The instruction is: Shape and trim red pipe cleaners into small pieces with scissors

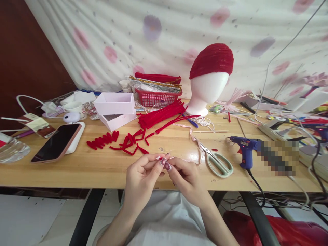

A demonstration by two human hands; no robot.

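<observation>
My left hand (143,177) and my right hand (186,179) meet at the table's front edge, thumbs and fingertips pinched together. A small bit of red pipe cleaner (161,158) peeks out between the fingertips; most of it is hidden. Just beyond lie bent red pipe cleaner pieces (128,141) and a row of folded red loops (102,140). Behind these is a bundle of long red pipe cleaners (164,114). To the right of my hands rest scissors (219,164) with pale green handles and a pink measuring tape (200,150).
A white foam head (208,87) wears a red cap (212,61). Right: a blue glue gun (246,148) with its cord and a power strip (282,140). Left: a phone (57,141), a white box (115,104). A red basket (159,99) stands at the back.
</observation>
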